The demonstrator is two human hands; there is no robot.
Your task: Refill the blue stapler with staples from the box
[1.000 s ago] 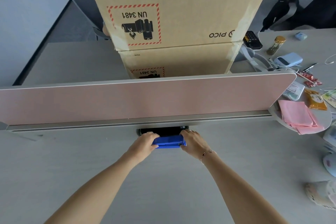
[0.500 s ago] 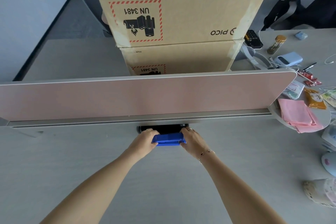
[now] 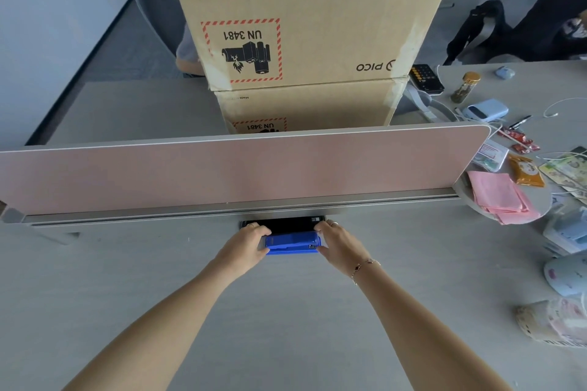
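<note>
On the grey surface (image 3: 286,311), just short of the pink divider (image 3: 241,168), the blue stapler (image 3: 292,242) lies long axis left-to-right, its ends gripped by the left hand (image 3: 246,247) and right hand (image 3: 338,246), equally near.

Evenly lit by soft, cool daylight, with faint shadows, no harsh glare, slight overall softness and wide-angle bending toward the edges.

Blue stapler (image 3: 293,242), pink divider panel (image 3: 241,171), tan cardboard boxes (image 3: 317,9), red-striped label (image 3: 242,51)
</note>
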